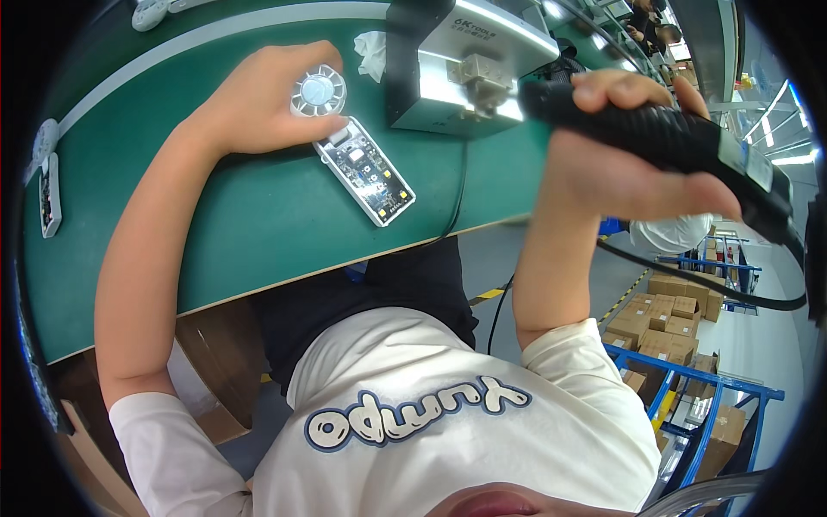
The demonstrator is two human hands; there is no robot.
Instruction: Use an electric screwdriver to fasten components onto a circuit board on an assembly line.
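On the green bench, my left hand (263, 99) grips what looks like a small handheld fan (370, 172) near its round, vaned white head. Its oblong white body lies open side up, with a dark circuit board and small yellow parts in view. My right hand (616, 159) is raised at the right, its fingers wrapped round a black corded electric screwdriver (655, 133). The screwdriver's front end points left, close to the metal mechanism on the front of a silver screw feeder (465, 77); motion blur hides whether they touch.
A crumpled white tissue (370, 56) lies beside the feeder. Another white casing (50, 194) rests at the bench's left end. The feeder's black cable (461, 185) runs over the front edge. Cardboard boxes (663, 323) and blue racks (732, 383) stand at the right; other people are far off.
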